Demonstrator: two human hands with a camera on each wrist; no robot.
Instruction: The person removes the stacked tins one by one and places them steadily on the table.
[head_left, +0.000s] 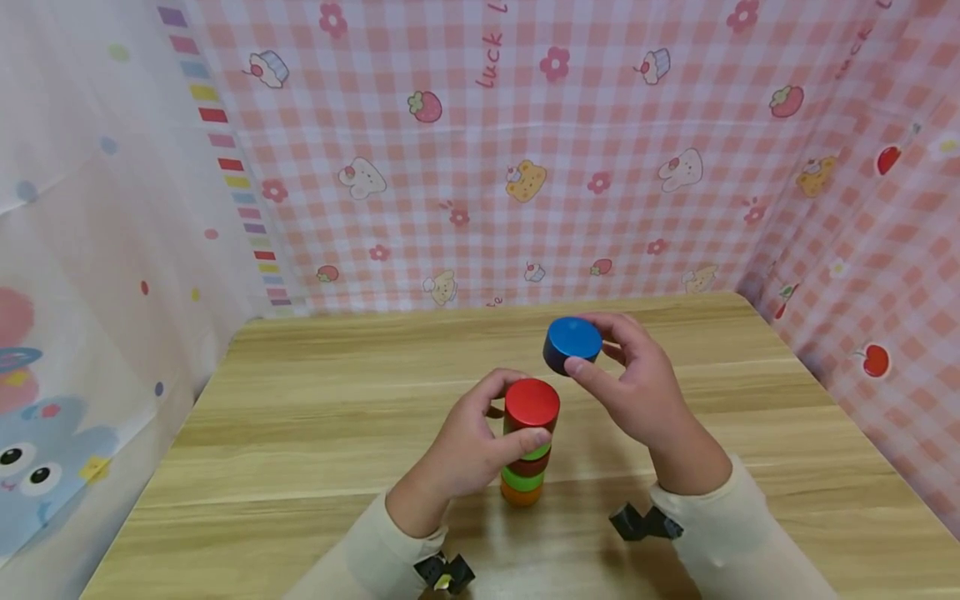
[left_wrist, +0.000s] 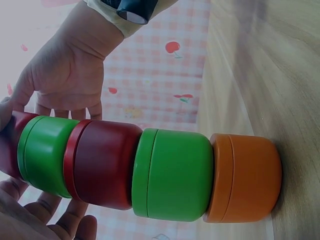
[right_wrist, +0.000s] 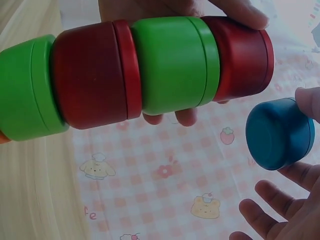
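Observation:
Small round lidded jars stand in one upright column on the table. From the bottom they run orange (left_wrist: 250,177), green (left_wrist: 172,175), dark red (left_wrist: 102,165), green (right_wrist: 175,65) and, uppermost, red (head_left: 532,402). My left hand (head_left: 468,450) grips the column near its top, its thumb across the front of the uppermost red jar and its fingers behind. Up and to the right of that lid, my right hand (head_left: 645,387) holds a blue jar (head_left: 573,343) between thumb and fingers. In the right wrist view the blue jar (right_wrist: 280,132) is apart from the column, its bottom showing.
The wood-grain table (head_left: 322,417) extends around the column on all sides. A pink checked cloth (head_left: 480,167) hangs behind it and along the right. Pale printed cloth (head_left: 97,275) covers the left side. Each wrist carries a small black camera mount (head_left: 645,522).

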